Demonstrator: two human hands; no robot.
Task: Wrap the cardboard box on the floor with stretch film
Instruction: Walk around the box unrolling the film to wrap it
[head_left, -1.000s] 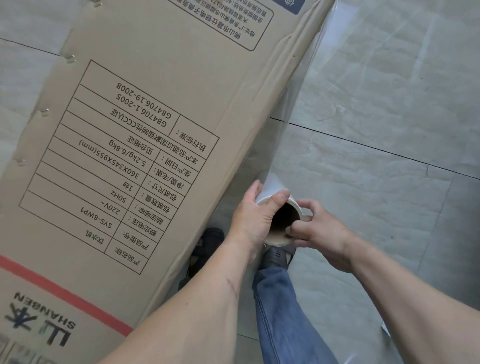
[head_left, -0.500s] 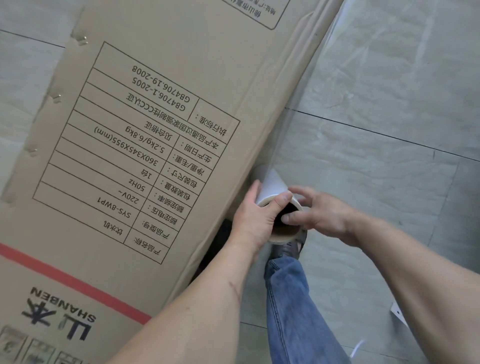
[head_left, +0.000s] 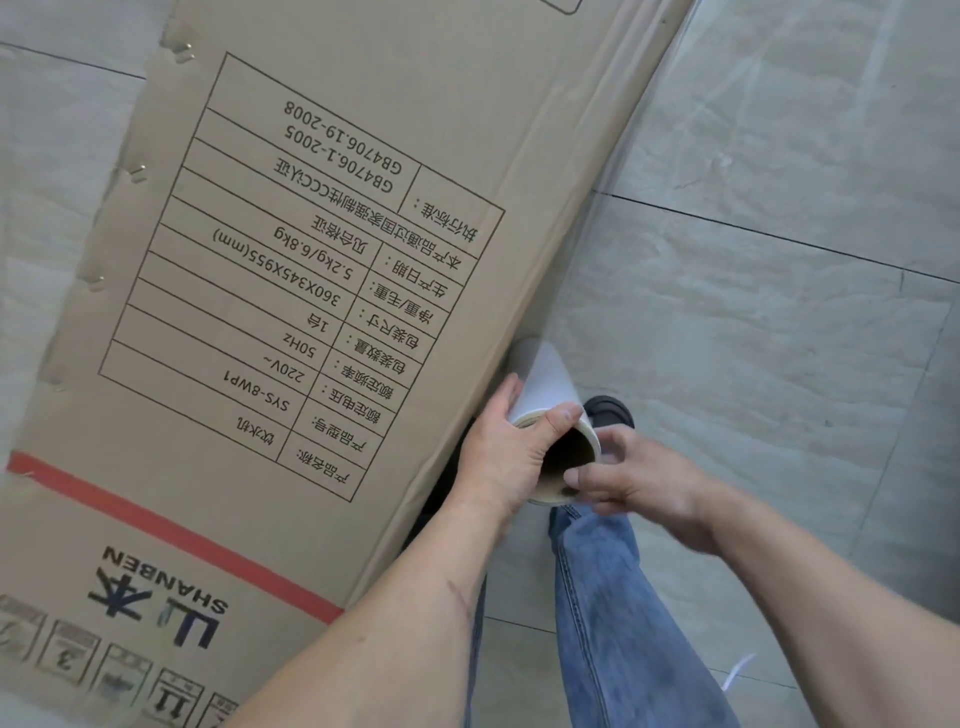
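Note:
A tall brown cardboard box (head_left: 322, 291) with a printed table and a red stripe fills the left and middle of the head view. A white roll of stretch film (head_left: 545, 384) on a cardboard core stands upright against the box's right edge. My left hand (head_left: 506, 457) grips the roll's top rim, thumb over the edge. My right hand (head_left: 631, 480) holds the rim from the right, fingers at the core's opening. Clear film (head_left: 641, 150) runs along the box's right side above the roll.
Grey tiled floor (head_left: 779, 312) spreads to the right of the box. My leg in blue jeans (head_left: 608, 597) and a dark shoe (head_left: 608, 410) are just below and behind the roll. A small white scrap (head_left: 737, 670) lies on the floor at lower right.
The roll has moved closer to the box's right edge, and more of its white side shows. Both hands stay on its top rim. The box has shifted in view.

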